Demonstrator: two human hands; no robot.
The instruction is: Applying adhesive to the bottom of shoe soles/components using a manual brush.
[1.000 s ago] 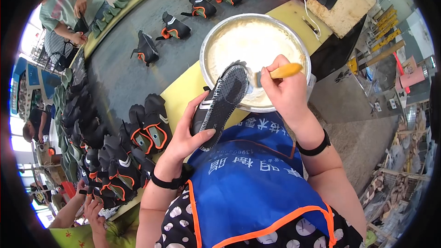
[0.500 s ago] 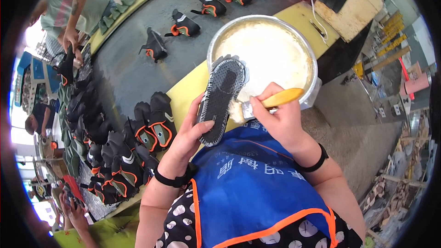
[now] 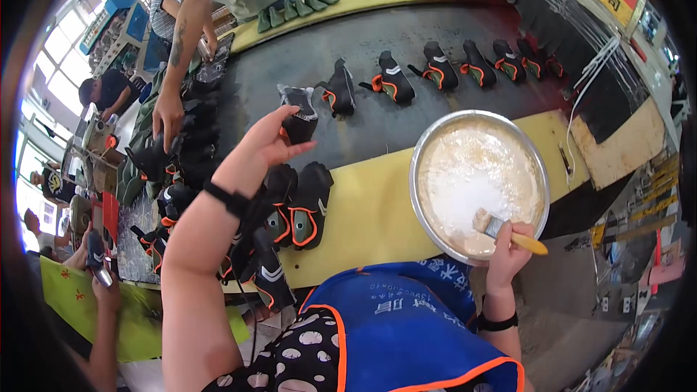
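My left hand (image 3: 270,138) is stretched out over the dark belt, closed around a black shoe upper (image 3: 299,125) with a grey stitched edge. The upper is tipped, so its far end is partly hidden. In my right hand (image 3: 504,260) is a brush (image 3: 528,242) with a yellow handle. Its pale bristles are over or touching the whitish paste in a metal bowl (image 3: 417,196) at the right. Close beyond my left hand begins a row of black uppers with orange trim, the nearest being one upper (image 3: 338,91).
The bowl stands by a yellow ledge (image 3: 370,207) along the dark belt (image 3: 254,87). More black uppers (image 3: 308,207) crowd the left, near my left forearm. A co-worker's hand (image 3: 168,116) reaches into that pile. A white cable (image 3: 572,123) hangs at the right.
The view has turned left. My left hand has carried the shoe upper from in front of me out over the belt. The brush has left the upper's side and is at the bowl's paste.
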